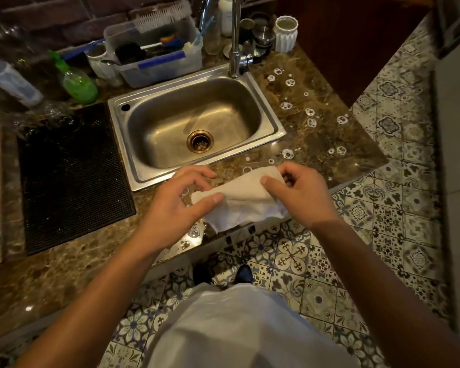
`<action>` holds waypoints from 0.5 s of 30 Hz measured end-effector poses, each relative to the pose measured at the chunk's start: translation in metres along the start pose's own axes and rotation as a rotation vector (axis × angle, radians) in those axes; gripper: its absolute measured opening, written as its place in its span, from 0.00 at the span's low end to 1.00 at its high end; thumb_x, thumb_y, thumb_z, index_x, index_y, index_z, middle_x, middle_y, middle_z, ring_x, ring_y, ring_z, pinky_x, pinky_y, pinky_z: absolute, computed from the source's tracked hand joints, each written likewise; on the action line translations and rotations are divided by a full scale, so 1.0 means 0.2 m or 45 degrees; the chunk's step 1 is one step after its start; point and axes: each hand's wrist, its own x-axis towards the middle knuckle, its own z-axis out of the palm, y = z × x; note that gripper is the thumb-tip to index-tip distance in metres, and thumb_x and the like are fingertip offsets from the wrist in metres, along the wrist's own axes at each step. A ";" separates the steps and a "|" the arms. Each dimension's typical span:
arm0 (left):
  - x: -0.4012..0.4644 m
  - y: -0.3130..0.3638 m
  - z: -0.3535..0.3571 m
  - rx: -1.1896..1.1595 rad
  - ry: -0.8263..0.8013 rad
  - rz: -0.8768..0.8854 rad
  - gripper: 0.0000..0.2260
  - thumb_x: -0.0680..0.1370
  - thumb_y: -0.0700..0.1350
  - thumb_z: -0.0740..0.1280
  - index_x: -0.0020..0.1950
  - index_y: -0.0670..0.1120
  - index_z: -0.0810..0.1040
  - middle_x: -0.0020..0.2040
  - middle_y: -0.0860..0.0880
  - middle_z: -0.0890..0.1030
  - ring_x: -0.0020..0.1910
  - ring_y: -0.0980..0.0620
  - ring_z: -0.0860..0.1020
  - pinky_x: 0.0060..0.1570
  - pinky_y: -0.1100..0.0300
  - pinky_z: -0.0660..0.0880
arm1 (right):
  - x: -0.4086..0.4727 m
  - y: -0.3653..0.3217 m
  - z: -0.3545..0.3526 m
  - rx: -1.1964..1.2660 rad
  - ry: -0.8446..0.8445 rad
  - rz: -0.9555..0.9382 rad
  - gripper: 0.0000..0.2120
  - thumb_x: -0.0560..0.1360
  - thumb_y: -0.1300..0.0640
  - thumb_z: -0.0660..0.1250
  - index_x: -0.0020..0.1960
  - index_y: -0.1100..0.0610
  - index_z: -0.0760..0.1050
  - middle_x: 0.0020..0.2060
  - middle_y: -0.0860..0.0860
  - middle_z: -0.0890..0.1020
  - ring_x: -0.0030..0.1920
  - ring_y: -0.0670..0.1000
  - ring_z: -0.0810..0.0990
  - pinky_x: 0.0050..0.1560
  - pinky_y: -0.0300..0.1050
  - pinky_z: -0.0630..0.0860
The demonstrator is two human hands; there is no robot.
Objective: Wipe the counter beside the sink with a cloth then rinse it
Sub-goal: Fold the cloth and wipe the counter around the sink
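Observation:
A white cloth (243, 197) is stretched between my two hands just in front of the steel sink (194, 123), over the counter's front edge. My left hand (175, 211) pinches its left end between thumb and fingers. My right hand (300, 192) grips the right end, thumb on top. The brown marble counter (324, 134) to the right of the sink carries several white foam blobs (287, 154). The sink basin holds nothing and the tap (235, 35) shows no water running.
A black drying mat (72, 179) lies left of the sink. Behind it stand a green spray bottle (77, 81), a plastic tub of brushes (154, 49), a white ribbed cup (286, 33) and metal lids. Patterned floor tiles lie beyond the counter's right corner.

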 end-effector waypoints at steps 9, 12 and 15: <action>-0.01 -0.09 -0.13 -0.644 -0.155 -0.300 0.07 0.73 0.56 0.72 0.46 0.55 0.80 0.42 0.52 0.83 0.40 0.51 0.79 0.36 0.61 0.75 | 0.05 0.10 0.31 1.122 -0.279 0.402 0.15 0.75 0.40 0.69 0.53 0.50 0.81 0.56 0.53 0.85 0.62 0.56 0.82 0.54 0.48 0.84; -0.03 -0.14 -0.18 -0.666 -0.185 -0.323 0.04 0.75 0.53 0.73 0.45 0.55 0.80 0.40 0.51 0.82 0.40 0.50 0.78 0.38 0.59 0.75 | 0.02 0.10 0.52 1.241 -0.506 0.621 0.40 0.66 0.28 0.64 0.68 0.55 0.76 0.68 0.61 0.79 0.68 0.62 0.77 0.62 0.55 0.80; -0.06 -0.19 -0.25 -0.513 -0.131 -0.280 0.04 0.79 0.50 0.72 0.47 0.52 0.80 0.40 0.56 0.80 0.39 0.57 0.77 0.38 0.66 0.74 | -0.02 0.08 0.67 1.225 -0.665 0.708 0.55 0.59 0.24 0.74 0.75 0.57 0.69 0.71 0.61 0.77 0.71 0.62 0.75 0.72 0.61 0.72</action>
